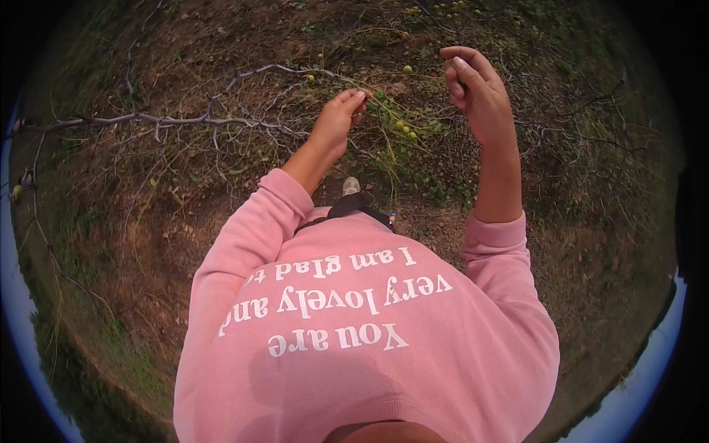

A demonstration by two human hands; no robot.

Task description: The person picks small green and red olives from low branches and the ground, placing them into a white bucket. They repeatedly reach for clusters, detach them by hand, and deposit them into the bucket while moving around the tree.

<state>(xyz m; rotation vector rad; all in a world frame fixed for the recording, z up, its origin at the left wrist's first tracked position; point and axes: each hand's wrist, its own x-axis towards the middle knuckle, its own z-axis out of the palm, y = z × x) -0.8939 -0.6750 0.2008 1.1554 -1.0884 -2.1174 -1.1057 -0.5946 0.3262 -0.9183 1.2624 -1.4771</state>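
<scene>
My left hand (339,119) pinches a thin twig of a grey, mostly bare branch (266,68) between thumb and fingertips. Just right of it hang several yellow-green round fruits (406,129) among slender green stems. My right hand (481,91) is raised further right, its fingers curled towards the thumb; a thin stem runs to them from the left, and what lies inside the fingers is hidden. Another green fruit (407,69) shows between the two hands, and a small yellow fruit (310,78) sits beside the grey branch.
A thick thorny-looking limb (138,117) reaches in from the left, with tangled twigs below it. More branches (598,99) spread at the right. Several fruits (454,8) lie at the far edge. A shoe (350,186) stands on the weedy soil, near a black strap (350,205).
</scene>
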